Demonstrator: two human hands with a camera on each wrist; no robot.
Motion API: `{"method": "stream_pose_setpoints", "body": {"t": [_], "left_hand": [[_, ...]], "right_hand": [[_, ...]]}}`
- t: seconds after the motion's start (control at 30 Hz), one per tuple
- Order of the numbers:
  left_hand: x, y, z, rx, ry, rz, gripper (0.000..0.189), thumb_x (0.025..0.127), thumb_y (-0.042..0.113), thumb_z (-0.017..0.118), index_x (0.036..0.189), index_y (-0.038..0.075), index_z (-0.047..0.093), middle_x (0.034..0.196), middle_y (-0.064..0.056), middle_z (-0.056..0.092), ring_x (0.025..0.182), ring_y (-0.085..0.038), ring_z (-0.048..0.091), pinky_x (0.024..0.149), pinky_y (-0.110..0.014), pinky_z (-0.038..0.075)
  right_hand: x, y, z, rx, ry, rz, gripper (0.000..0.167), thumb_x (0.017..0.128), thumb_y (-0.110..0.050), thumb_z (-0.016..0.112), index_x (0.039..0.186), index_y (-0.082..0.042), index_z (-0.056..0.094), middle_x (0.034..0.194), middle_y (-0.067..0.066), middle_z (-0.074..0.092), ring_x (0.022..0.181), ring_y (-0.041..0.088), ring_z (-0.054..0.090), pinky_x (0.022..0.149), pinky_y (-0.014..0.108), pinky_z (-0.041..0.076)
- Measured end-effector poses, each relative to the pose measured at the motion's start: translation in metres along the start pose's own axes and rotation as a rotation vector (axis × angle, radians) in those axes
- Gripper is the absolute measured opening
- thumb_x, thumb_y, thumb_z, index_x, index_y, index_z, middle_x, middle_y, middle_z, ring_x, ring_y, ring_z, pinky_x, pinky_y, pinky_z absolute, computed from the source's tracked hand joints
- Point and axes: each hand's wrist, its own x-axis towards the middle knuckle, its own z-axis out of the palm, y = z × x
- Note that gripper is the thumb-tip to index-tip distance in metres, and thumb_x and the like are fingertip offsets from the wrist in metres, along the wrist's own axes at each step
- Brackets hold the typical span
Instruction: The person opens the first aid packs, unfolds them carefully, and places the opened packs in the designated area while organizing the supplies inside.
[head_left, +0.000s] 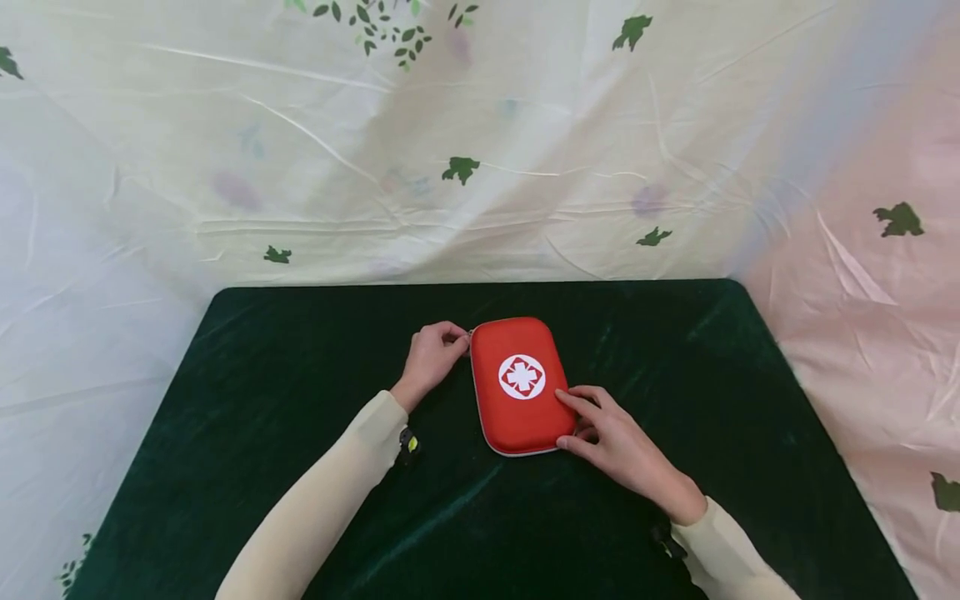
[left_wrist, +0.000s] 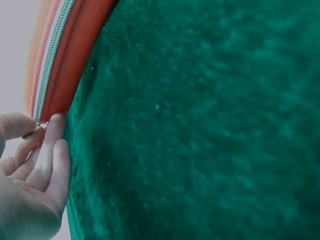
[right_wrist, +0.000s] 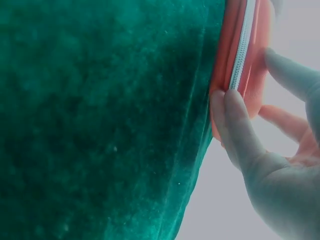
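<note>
The left grip (head_left: 433,358) pinches the zip pull (left_wrist: 29,134) at the far-left corner of the red case (head_left: 519,422) on the worktop (head_left: 262,400), the right grip (head_left: 618,442) holding its right side: seemingly working the zip (left_wrist: 48,70), next needing steady bracing.

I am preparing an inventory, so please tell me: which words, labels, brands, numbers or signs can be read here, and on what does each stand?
Words, brands, numbers: none readable.
Sign: white cross on red inside a round white badge, on top of the red, rounded-rectangular zippered case.
Small black item with yellow-green patch at left cream cuff: too small to read.
</note>
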Motion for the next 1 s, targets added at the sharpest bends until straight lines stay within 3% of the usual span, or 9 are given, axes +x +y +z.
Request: {"method": "stream_pose_setpoints", "body": {"t": [0.2,0.43,0.67,1.0], "left_hand": [[0.005,0.001,0.003,0.008,-0.011,-0.005,0.016,0.101,0.017,0.065,0.107,0.007,0.077,0.095,-0.005,0.077,0.079,-0.018,0.067,0.077,-0.034,0.054],[0.005,-0.005,0.006,0.011,-0.048,0.012,0.016,0.101,0.018,0.066,0.108,0.008,0.076,0.099,-0.005,0.076,0.082,-0.018,0.067,0.082,-0.037,0.056],[0.006,-0.007,0.005,0.0,-0.072,0.006,0.017,0.102,0.021,0.067,0.11,0.009,0.075,0.102,-0.006,0.074,0.083,-0.02,0.063,0.08,-0.036,0.054],[0.004,-0.009,0.006,-0.006,-0.093,-0.012,0.017,0.102,0.022,0.066,0.113,0.01,0.074,0.1,-0.005,0.073,0.082,-0.021,0.06,0.077,-0.033,0.051]], "right_hand": [[-0.001,0.001,-0.002,-0.033,-0.005,-0.017,0.064,0.094,-0.029,0.079,0.152,-0.015,0.054,0.143,0.009,0.049,0.102,0.012,0.066,0.088,0.032,0.059],[0.005,0.0,-0.012,-0.166,0.026,-0.055,0.055,0.099,-0.04,0.071,0.147,-0.018,0.06,0.149,0.007,0.052,0.126,0.026,0.055,0.099,0.05,0.054],[0.025,-0.006,-0.014,-0.156,0.021,-0.09,0.062,0.099,-0.038,0.071,0.153,-0.017,0.053,0.166,0.005,0.036,0.151,0.031,0.033,0.11,0.057,0.045],[0.051,-0.006,-0.009,-0.156,-0.008,-0.097,0.066,0.099,-0.04,0.07,0.157,-0.018,0.047,0.168,0.002,0.032,0.157,0.031,0.02,0.115,0.061,0.037]]}}
